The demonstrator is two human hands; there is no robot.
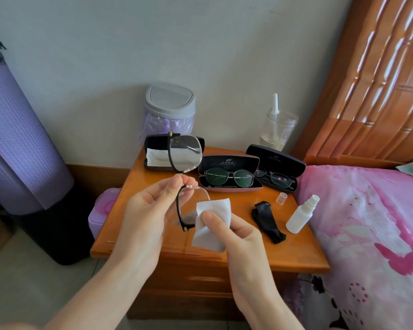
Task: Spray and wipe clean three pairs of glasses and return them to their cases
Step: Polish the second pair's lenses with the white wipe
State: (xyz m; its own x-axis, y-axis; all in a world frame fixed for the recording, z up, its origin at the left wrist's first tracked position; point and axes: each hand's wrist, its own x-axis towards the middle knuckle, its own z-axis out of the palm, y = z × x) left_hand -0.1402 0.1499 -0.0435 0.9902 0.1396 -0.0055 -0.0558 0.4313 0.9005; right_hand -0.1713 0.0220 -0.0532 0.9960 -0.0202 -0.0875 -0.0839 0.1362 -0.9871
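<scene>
glasses (185, 154) overlap open case (150, 142) | spray bottle (299, 217), black cloth (265, 221) beside

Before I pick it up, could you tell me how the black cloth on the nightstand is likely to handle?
The black cloth looks limp: it lies crumpled on the nightstand, so it would probably droop when lifted. It seems thin and light, unlikely to roll.

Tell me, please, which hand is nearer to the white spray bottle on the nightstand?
Right. The right hand, pinching the white cloth, is left of the spray bottle, beyond the black pouch; the left hand, holding the glasses, is farther left.
</scene>
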